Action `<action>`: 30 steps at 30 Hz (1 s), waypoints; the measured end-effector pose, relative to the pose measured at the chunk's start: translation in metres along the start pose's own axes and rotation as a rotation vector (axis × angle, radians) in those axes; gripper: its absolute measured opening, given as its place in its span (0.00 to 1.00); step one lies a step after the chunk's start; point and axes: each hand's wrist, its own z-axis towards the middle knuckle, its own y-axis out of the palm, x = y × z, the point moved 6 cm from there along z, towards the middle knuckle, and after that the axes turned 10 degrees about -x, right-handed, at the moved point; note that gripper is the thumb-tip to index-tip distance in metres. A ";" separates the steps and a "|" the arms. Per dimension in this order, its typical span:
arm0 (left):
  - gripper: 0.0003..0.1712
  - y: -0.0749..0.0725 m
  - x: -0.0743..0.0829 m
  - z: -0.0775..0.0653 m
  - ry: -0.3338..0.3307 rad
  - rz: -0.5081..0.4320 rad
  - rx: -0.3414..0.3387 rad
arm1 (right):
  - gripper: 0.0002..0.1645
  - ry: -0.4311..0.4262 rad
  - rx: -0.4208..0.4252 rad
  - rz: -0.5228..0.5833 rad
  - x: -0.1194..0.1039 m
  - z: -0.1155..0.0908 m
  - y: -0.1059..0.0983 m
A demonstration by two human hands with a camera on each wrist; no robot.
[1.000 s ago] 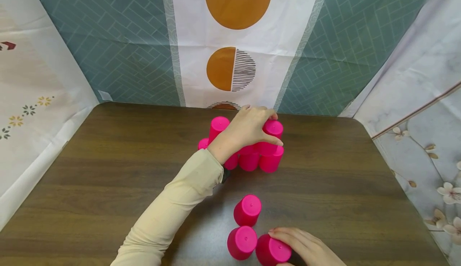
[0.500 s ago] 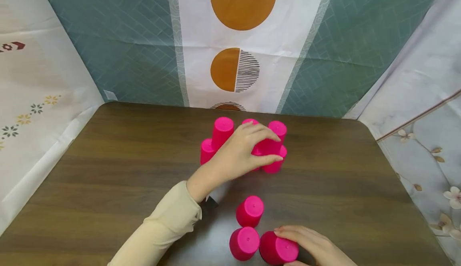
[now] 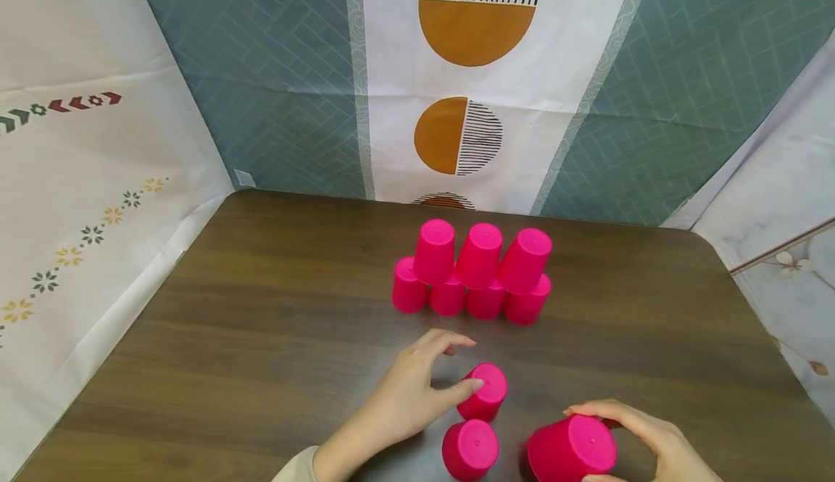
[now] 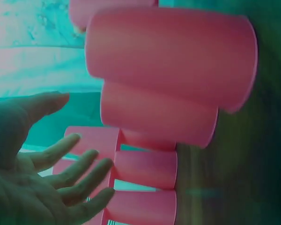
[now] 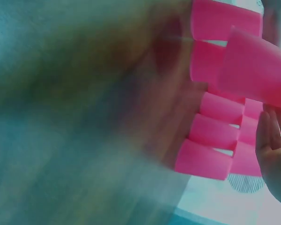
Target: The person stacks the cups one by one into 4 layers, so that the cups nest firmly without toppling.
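Observation:
My right hand [image 3: 652, 435] grips a pink cup [image 3: 567, 453] between thumb and fingers; the cup is upside down and, in the right wrist view, looks raised off the table. My left hand [image 3: 414, 388] is beside an upside-down pink cup [image 3: 489, 388], fingers apart and thumb overlapping it in the head view. The left wrist view shows that hand [image 4: 61, 173] holding nothing, with a gap to the nearest cups. Another inverted cup [image 3: 471, 449] stands just in front. Farther back, three cups [image 3: 479, 256] stand on a row of several cups [image 3: 446, 297].
All this stands on a dark wooden table [image 3: 274, 308]. Behind its far edge hangs a green and white patterned cloth [image 3: 293, 90]. Pale printed cloths line the left side [image 3: 98, 199] and right side [image 3: 783, 199].
My left hand has come back from the stacked cups toward the near loose cups, uncovering the three upper cups. My right hand has shifted its cup rightward, away from the other two.

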 end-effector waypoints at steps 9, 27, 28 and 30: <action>0.41 0.024 -0.002 0.000 -0.094 0.082 -0.120 | 0.40 0.070 0.071 0.269 -0.008 0.017 -0.033; 0.29 0.041 -0.016 0.019 -0.012 -0.077 -0.229 | 0.39 0.026 0.133 0.510 -0.007 0.072 -0.085; 0.29 0.041 -0.018 0.020 -0.002 -0.088 -0.226 | 0.39 0.043 0.150 0.526 -0.005 0.075 -0.088; 0.28 0.041 -0.021 0.021 0.020 -0.095 -0.217 | 0.37 0.073 0.178 0.562 -0.002 0.081 -0.092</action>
